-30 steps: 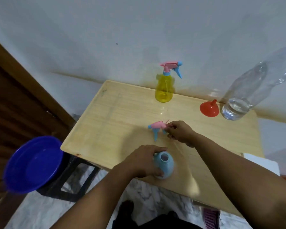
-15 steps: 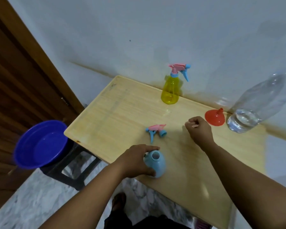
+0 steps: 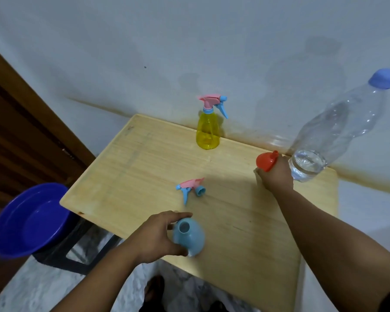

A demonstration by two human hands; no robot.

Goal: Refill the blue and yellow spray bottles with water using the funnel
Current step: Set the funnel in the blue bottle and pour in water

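While the left hand grips the uncapped blue spray bottle at the bench front edge, right hand fingers hold the red funnel beside the water bottle. Yellow spray bottle stands at the rear, capped; detached spray head lies mid-bench.

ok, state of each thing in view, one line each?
blue spray bottle: upright, head off, left hand grips it
spray head: lying loose on table
yellow spray bottle: upright, head on
funnel: right hand grips it
water bottle: capped, water low
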